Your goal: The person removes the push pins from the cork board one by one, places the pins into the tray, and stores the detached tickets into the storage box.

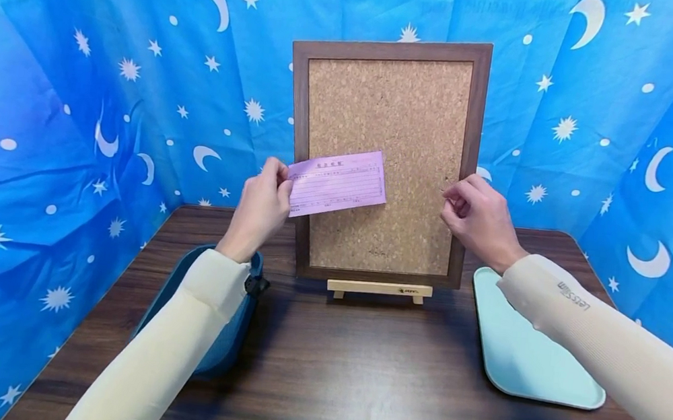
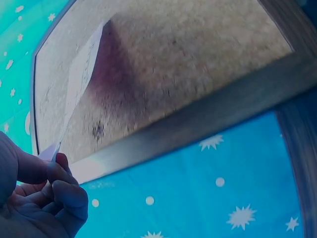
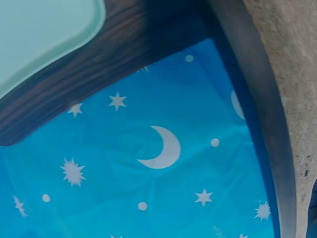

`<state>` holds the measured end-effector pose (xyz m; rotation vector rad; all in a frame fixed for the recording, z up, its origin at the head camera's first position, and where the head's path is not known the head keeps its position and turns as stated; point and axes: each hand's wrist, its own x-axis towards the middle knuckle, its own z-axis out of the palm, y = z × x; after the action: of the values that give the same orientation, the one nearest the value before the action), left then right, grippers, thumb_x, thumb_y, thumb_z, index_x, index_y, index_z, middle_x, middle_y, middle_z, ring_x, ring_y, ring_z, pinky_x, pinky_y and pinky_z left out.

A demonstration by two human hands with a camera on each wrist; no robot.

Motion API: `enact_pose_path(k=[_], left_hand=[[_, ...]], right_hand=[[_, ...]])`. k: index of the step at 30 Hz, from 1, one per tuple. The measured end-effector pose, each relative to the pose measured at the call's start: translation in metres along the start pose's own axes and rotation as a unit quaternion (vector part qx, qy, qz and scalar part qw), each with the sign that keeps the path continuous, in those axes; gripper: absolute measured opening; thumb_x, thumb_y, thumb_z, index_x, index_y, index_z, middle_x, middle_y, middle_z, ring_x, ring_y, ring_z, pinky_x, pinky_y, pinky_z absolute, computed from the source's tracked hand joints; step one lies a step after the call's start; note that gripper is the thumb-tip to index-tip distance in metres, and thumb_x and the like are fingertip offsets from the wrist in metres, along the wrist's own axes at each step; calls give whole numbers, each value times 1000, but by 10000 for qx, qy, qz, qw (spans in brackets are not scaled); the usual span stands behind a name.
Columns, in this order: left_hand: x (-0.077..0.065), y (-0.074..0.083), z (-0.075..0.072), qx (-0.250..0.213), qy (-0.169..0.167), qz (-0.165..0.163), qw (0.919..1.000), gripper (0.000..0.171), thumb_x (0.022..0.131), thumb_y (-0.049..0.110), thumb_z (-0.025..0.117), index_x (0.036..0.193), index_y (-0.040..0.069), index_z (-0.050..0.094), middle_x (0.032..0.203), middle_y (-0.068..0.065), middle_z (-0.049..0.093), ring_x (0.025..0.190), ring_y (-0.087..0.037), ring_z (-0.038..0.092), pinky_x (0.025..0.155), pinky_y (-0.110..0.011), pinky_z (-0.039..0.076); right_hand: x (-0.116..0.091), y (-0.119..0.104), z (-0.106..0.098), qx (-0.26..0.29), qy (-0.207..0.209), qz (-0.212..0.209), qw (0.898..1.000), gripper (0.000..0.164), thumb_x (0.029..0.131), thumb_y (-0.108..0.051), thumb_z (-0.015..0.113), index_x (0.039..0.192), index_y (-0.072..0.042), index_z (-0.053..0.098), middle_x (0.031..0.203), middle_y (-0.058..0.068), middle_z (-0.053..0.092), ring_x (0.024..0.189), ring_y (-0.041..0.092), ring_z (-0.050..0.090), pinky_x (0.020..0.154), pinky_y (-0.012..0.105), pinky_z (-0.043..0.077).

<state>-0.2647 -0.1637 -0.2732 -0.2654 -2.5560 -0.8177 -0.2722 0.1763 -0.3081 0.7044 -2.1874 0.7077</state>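
Observation:
My left hand [image 1: 260, 206] pinches the left end of a purple printed paper form [image 1: 339, 183] between thumb and fingers. The form spreads across the lower left of a corkboard [image 1: 394, 114] in a brown wooden frame. In the left wrist view, the paper [image 2: 81, 74] slants away from the cork and casts a shadow on it, its far tip close to the surface. Near the board's right frame, my right hand [image 1: 482, 217] has its thumb and forefinger drawn together, with something tiny at the fingertips whose kind I cannot tell. The right wrist view does not show that hand's fingers.
The board stands upright on a small light-wood easel [image 1: 377, 288] on a dark wooden table [image 1: 357, 374]. A dark blue basket [image 1: 233, 335] sits under my left forearm. On the right lies a pale green tray [image 1: 534, 364]. A blue star-and-moon cloth [image 1: 257, 26] surrounds the table.

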Motion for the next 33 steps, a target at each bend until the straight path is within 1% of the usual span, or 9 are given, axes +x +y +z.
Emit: enact_pose_path(k=[7,10,14,17,20,23,26,29,33], left_hand=[[-13,-17,-12,17,55,192,9998,11,99,11,46,107,3,45,101,-18,57,77,-28,58,60,-36,51],[-21,-26,-16,99,70,220,9997,10,99,11,45,106,3,45,98,-18,57,75,-28,57,59,-37,51],[-33,-39,-24,264,229,282,9990,9,99,9,45,104,2,46,94,-19,56,73,-30,56,57,-37,48],[-44,-48,-35,401,319,202,9985,9,99,9,46,104,1,46,95,-20,57,72,-31,57,56,-39,48],[-56,-58,-49,487,350,-11,9982,13,99,9,45,108,0,44,99,-23,57,74,-35,59,59,-44,51],[-68,-68,-66,564,394,-210,9974,18,99,9,44,114,0,40,106,-27,57,77,-39,61,61,-48,52],[-79,-78,-80,690,337,-428,9961,20,99,11,44,116,3,36,113,-28,55,79,-41,62,54,-42,53],[-90,-88,-89,917,194,-561,9940,15,99,11,45,112,4,42,110,-27,56,76,-39,60,47,-33,48],[-101,-102,-92,1183,-114,-524,9915,13,96,7,51,107,1,56,105,-27,59,75,-39,58,53,-42,52]], right_hand=[[-15,13,-11,-122,62,44,9999,7,80,2,67,86,-2,65,82,6,54,71,18,54,63,33,46],[-21,21,-15,-179,115,69,9998,7,78,3,67,84,-1,65,82,7,54,70,18,53,62,34,46],[-33,30,-20,-290,46,185,9994,8,77,3,67,84,-2,66,80,7,54,69,17,52,61,32,45],[-45,34,-23,-386,-114,401,9984,9,78,3,68,84,-3,66,81,6,54,70,16,51,61,33,45],[-56,38,-24,-438,-299,633,9966,9,78,3,68,84,-4,66,82,5,55,71,18,51,62,34,45],[-67,42,-26,-502,-662,963,9919,7,79,1,68,85,-3,65,81,6,54,71,20,50,62,36,46],[-77,47,-27,-593,-1274,1429,9797,6,80,-1,67,85,-4,64,80,6,54,69,21,50,62,37,46],[-86,52,-28,-581,-1922,1807,9628,5,80,-4,67,85,-4,64,79,6,54,69,22,51,62,37,46],[-93,57,-29,-481,-2446,1998,9476,6,80,-6,68,84,-4,64,78,6,55,70,23,51,63,38,46]])
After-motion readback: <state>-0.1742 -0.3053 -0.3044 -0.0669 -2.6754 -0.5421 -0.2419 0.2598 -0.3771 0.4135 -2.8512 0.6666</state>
